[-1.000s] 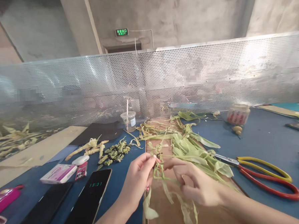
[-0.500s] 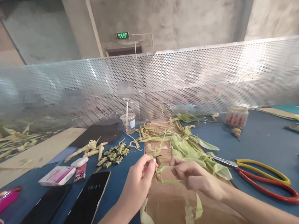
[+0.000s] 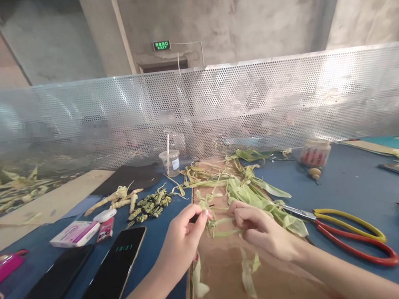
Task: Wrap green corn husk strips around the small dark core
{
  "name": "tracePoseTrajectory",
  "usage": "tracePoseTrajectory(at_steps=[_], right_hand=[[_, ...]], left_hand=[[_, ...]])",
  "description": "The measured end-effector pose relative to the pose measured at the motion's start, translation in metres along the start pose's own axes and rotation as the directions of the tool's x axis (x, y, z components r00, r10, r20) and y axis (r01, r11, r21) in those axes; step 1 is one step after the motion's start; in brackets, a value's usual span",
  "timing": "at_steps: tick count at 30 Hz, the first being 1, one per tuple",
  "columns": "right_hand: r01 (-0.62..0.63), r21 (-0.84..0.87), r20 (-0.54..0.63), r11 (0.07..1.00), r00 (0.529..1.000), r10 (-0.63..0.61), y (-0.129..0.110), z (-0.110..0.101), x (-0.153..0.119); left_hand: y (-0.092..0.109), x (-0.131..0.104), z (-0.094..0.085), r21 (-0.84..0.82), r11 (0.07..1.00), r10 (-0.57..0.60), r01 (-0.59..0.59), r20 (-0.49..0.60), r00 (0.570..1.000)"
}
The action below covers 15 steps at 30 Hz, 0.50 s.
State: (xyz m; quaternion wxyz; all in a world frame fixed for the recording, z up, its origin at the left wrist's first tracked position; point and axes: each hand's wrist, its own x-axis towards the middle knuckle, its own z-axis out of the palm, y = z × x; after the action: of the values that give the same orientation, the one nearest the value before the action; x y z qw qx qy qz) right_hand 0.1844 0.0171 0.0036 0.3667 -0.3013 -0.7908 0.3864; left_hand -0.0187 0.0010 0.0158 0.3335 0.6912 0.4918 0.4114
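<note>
Above the brown board (image 3: 226,282), my left hand (image 3: 187,230) pinches a small knotted piece of pale green leaf strip (image 3: 210,227), with a short dark tip showing by the thumb. My right hand (image 3: 257,224) is closed on the other end of a thin strip, just to the right of the knot. Loose strips hang or lie below and between the hands. Broad green leaves (image 3: 245,194) are heaped behind my right hand. Scissors (image 3: 351,235) with one yellow and one red handle lie to its right, their blades touching the leaves.
On the left are a phone (image 3: 115,270), a pink-and-white box (image 3: 75,234), pale roots (image 3: 120,198) and a pile of knotted green pieces (image 3: 152,204). A plastic cup (image 3: 171,163) and a jar (image 3: 315,153) stand before the perforated metal screen (image 3: 217,113).
My right hand has shifted slightly, its fingers curling more. The dark tip by my left thumb shows less. The whole view has moved a little.
</note>
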Motion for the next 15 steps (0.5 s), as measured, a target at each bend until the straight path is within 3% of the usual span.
tracePoseTrajectory(at_steps=[6, 15], right_hand=[[0.03, -0.083, -0.006, 0.996, 1.0, -0.031, -0.0014, -0.0021, 0.0017], [0.056, -0.169, -0.001, 0.984, 0.998, -0.057, 0.0014, -0.0048, 0.0028]], left_hand=[[-0.0009, 0.0017, -0.0001, -0.25, 0.951, -0.136, 0.18, 0.183, 0.974], [0.0002, 0.0026, 0.0025, -0.36, 0.902, -0.174, 0.237, 0.199, 0.965]])
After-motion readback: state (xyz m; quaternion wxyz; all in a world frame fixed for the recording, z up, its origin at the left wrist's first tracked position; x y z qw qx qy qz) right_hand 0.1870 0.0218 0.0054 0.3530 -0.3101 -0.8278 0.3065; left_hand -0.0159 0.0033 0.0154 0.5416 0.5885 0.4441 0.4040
